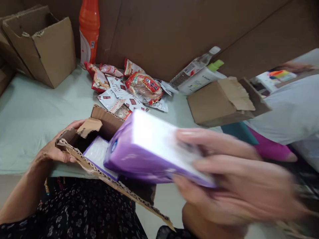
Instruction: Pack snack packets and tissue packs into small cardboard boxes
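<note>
My right hand (239,176) is closed around a purple and white soft pack (152,146), holding it tilted just above an open cardboard box (99,122) at the table's near edge. The hand is smeared by motion. Another purple and white pack (98,152) lies inside that box. My left hand (59,146) grips the box's left wall and torn flap.
Snack packets (129,88) lie heaped at the back of the pale green table (30,113). An orange bottle (89,30) stands behind them. Empty cardboard boxes sit at back left (42,43) and right (221,101), with plastic bottles (196,74) leaning on the wall.
</note>
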`<act>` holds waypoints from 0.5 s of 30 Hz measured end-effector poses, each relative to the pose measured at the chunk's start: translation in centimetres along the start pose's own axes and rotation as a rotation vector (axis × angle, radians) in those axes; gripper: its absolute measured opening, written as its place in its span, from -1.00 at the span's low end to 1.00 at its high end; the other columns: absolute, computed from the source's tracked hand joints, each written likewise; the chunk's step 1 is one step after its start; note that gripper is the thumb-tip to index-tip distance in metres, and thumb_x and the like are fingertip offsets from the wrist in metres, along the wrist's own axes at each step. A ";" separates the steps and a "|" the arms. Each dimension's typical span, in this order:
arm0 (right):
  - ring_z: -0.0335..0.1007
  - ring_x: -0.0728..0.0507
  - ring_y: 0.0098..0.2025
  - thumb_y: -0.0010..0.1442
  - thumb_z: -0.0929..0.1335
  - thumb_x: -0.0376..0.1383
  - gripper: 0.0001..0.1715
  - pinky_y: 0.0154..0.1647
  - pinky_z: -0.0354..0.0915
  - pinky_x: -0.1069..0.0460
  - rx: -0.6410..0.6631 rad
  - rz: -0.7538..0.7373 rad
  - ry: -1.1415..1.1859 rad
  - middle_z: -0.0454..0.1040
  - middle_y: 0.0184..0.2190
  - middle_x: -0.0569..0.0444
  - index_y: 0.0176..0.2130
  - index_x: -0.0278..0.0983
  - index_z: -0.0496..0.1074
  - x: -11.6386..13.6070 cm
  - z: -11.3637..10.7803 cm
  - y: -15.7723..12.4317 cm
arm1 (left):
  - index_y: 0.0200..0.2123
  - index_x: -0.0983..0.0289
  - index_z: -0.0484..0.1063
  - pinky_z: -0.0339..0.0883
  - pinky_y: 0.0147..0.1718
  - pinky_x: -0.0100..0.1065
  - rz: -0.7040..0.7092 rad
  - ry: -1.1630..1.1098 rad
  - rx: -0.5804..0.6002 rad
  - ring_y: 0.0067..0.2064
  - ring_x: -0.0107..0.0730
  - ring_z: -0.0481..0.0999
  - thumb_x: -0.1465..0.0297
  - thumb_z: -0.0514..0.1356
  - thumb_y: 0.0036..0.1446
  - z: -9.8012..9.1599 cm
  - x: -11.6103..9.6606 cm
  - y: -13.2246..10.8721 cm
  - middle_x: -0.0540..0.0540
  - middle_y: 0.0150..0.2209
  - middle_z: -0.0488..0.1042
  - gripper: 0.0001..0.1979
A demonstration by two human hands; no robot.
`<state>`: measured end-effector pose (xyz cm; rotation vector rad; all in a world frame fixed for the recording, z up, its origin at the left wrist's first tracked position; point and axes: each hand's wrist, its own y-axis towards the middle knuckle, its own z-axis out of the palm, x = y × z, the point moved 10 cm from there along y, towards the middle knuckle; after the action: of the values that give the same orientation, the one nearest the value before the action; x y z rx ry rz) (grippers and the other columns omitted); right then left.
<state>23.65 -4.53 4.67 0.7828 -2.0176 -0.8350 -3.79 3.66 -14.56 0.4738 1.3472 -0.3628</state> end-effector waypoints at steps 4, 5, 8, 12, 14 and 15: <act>0.57 -0.38 0.19 0.12 0.55 -0.40 -0.53 0.05 0.60 -0.32 0.144 0.116 0.005 0.57 0.21 -0.12 -0.01 -0.12 0.45 -1.4 2.0 -0.2 | 0.43 0.05 0.28 0.15 0.43 0.19 0.026 0.006 -0.022 0.44 0.34 0.28 -0.09 0.57 -0.21 -0.1 -0.1 0.0 0.18 0.42 0.35 0.14; 0.55 -0.38 0.22 0.13 0.56 -0.37 -0.49 0.05 0.60 -0.31 0.186 0.165 -0.019 0.54 0.25 -0.14 0.03 -0.12 0.44 -1.9 2.2 -0.4 | 0.42 0.07 0.29 0.12 0.44 0.20 0.032 0.009 -0.022 0.44 0.33 0.28 -0.08 0.58 -0.23 -0.1 -0.2 0.0 0.19 0.41 0.35 0.15; 0.56 -0.36 0.20 0.11 0.60 -0.29 -0.34 -0.09 0.64 -0.18 0.295 0.224 -0.080 0.54 0.25 -0.16 0.15 -0.13 0.44 -2.3 2.4 -0.7 | 0.42 0.10 0.29 0.15 0.43 0.17 0.044 0.002 -0.005 0.42 0.28 0.32 -0.05 0.60 -0.23 -0.1 -0.4 0.0 0.20 0.41 0.36 0.15; 0.60 -0.32 0.09 0.08 0.60 -0.34 -0.33 -0.18 0.62 -0.11 0.120 0.163 -0.075 0.62 0.08 -0.08 0.16 -0.16 0.52 -1.1 0.8 0.2 | 0.45 0.11 0.24 0.25 0.39 0.06 0.067 -0.005 0.028 0.42 0.19 0.33 0.00 0.61 -0.17 0.0 -0.8 0.1 0.21 0.44 0.32 0.16; 0.59 -0.33 0.10 0.12 0.58 -0.33 -0.33 -0.06 0.63 -0.16 -0.033 0.135 -0.052 0.59 0.07 -0.02 0.20 -0.12 0.53 -0.7 0.2 0.6 | 0.45 0.11 0.24 0.29 0.38 0.02 0.112 -0.009 0.031 0.42 0.17 0.34 0.03 0.62 -0.17 0.1 -1.5 0.2 0.20 0.44 0.33 0.16; 0.58 -0.32 0.11 0.15 0.56 -0.33 -0.33 -0.01 0.62 -0.17 -0.086 0.128 -0.035 0.58 0.09 0.00 0.23 -0.08 0.51 -0.7 0.3 0.6 | 0.45 0.11 0.24 0.31 0.37 0.00 0.137 -0.014 0.032 0.42 0.15 0.35 0.04 0.62 -0.16 0.1 -1.9 0.2 0.19 0.44 0.34 0.15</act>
<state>23.62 -3.52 4.68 0.5876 -2.0250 -0.8605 -3.91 3.75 -12.68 0.5859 1.2895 -0.2744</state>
